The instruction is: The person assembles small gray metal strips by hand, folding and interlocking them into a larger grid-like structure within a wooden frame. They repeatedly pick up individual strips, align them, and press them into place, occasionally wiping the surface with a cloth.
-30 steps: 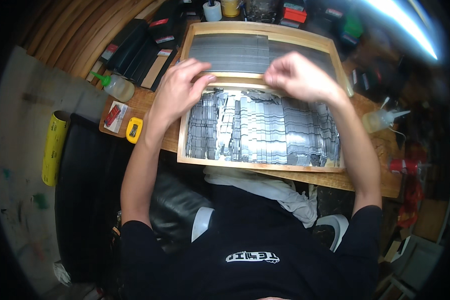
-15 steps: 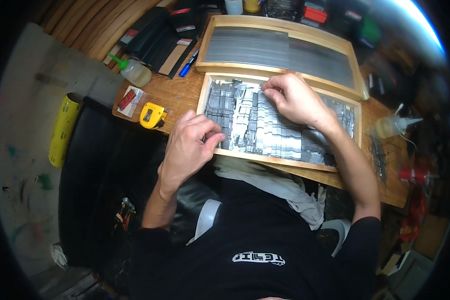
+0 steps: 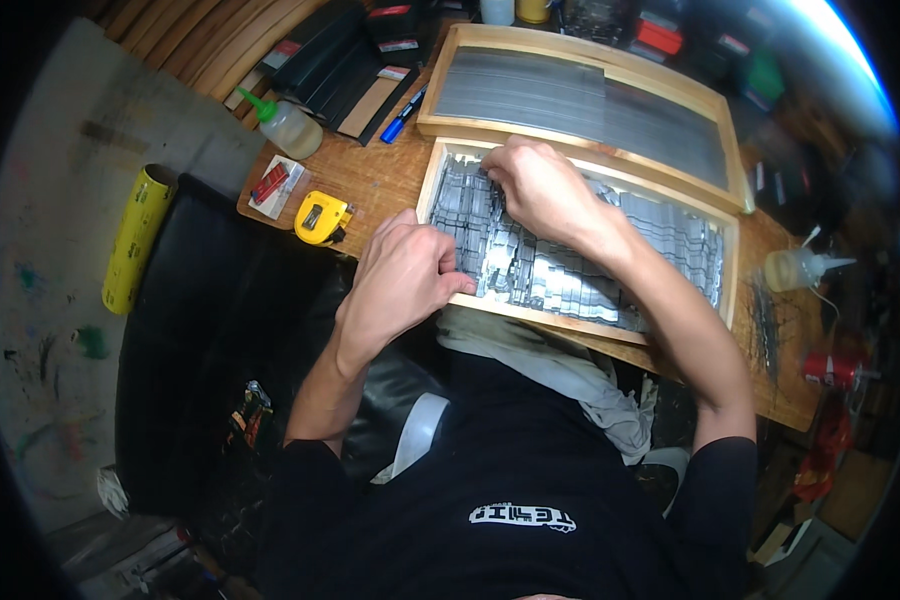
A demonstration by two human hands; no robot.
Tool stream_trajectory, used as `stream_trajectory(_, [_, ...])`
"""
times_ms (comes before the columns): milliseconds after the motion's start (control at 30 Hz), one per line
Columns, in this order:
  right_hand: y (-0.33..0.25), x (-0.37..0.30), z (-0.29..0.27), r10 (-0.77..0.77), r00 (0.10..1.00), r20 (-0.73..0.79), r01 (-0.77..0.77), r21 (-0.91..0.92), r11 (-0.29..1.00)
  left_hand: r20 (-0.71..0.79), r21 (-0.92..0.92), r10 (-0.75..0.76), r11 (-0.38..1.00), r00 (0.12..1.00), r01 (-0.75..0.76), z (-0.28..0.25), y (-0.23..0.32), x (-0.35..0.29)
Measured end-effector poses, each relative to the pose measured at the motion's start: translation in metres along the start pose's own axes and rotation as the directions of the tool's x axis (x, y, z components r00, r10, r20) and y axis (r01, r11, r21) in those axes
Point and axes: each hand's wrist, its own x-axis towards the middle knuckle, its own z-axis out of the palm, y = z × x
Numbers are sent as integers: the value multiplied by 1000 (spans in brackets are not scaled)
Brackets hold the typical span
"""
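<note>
A shallow wooden tray (image 3: 550, 318) packed with rows of thin silvery-grey metal strips (image 3: 570, 285) lies in front of me. Its left front corner is where my left hand (image 3: 400, 265) rests, fingers curled and thumb tip over the strips. Above the strips near the tray's far left part, my right hand (image 3: 545, 195) has its fingertips drawn together, touching the strips' upper ends. What either hand pinches, if anything, is hidden. My right hand and forearm cover the middle of the tray.
Behind it stands a second wooden tray (image 3: 735, 165) with long grey sheets. To the left are a yellow tape measure (image 3: 320, 218), a green-tipped squeeze bottle (image 3: 290, 130), a blue marker (image 3: 400, 118) and black boxes (image 3: 310, 50). Another squeeze bottle (image 3: 795, 268) is at right.
My right hand has moved left across the strips toward the tray's far left part. My left hand stays by the left front corner. The whole view has shifted slightly.
</note>
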Motion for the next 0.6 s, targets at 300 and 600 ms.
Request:
stream_trajectory(300, [-6, 3, 10, 103, 994, 35, -107, 125, 986, 32, 33, -42, 999, 999, 41, 4, -2, 5])
stream_trajectory(600, [-21, 13, 15, 386, 923, 16, -384, 145, 912, 50, 4, -67, 998, 996, 67, 2, -2, 7])
